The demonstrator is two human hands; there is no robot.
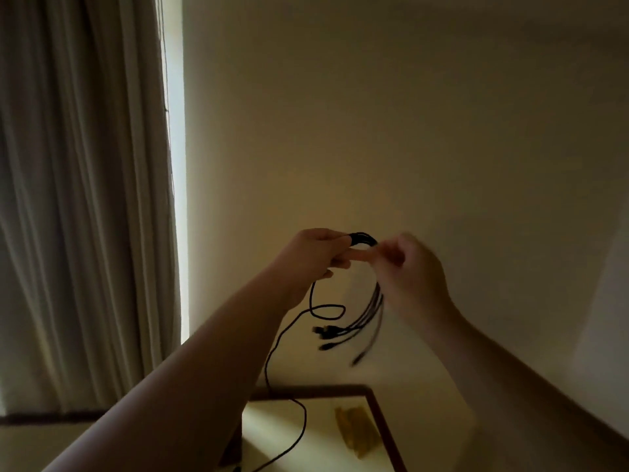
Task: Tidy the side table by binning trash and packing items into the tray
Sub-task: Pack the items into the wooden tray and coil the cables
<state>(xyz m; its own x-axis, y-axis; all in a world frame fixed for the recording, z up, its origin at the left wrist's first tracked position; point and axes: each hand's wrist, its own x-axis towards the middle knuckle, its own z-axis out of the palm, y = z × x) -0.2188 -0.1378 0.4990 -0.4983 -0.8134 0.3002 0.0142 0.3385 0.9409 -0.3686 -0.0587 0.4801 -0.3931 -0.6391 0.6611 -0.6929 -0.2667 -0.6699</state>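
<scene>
A black cable (364,308) hangs in loops in front of the wall, raised well above the side table (381,413). My left hand (306,257) grips the top of the coil. My right hand (412,270), blurred by motion, pinches the coil beside it. Several plug ends dangle below the loops, and one long strand trails down onto the table top. A crumpled yellowish wrapper (357,434) lies on the table near its right edge. No tray or bin is in view.
A long grey curtain (78,199) hangs at the left, with a bright strip of window (177,165) beside it. A plain beige wall fills the rest. Only the table's far right corner with its dark wooden rim shows.
</scene>
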